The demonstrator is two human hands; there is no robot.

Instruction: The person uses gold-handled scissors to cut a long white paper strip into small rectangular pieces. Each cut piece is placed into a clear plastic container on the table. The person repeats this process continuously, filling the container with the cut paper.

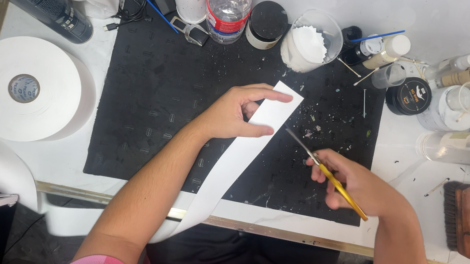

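While a large white roll (24, 88) sits at the left of the table (396, 156), its loose tail runs down over the near edge and back up as a long white strip (230, 162) across the black mat (154, 89). The left hand (231, 113) pinches that strip near its free end, thumb under and fingers closed over the top, holding it slightly raised and taut. Just right of it, the right hand (357, 187) grips yellow-handled scissors (328, 174), fingers curled shut around the handles, blade tips aimed at the strip's edge and barely apart, not yet touching paper. This looks like the lining-up step before a cut; the blades would need opening and squaring across the strip.
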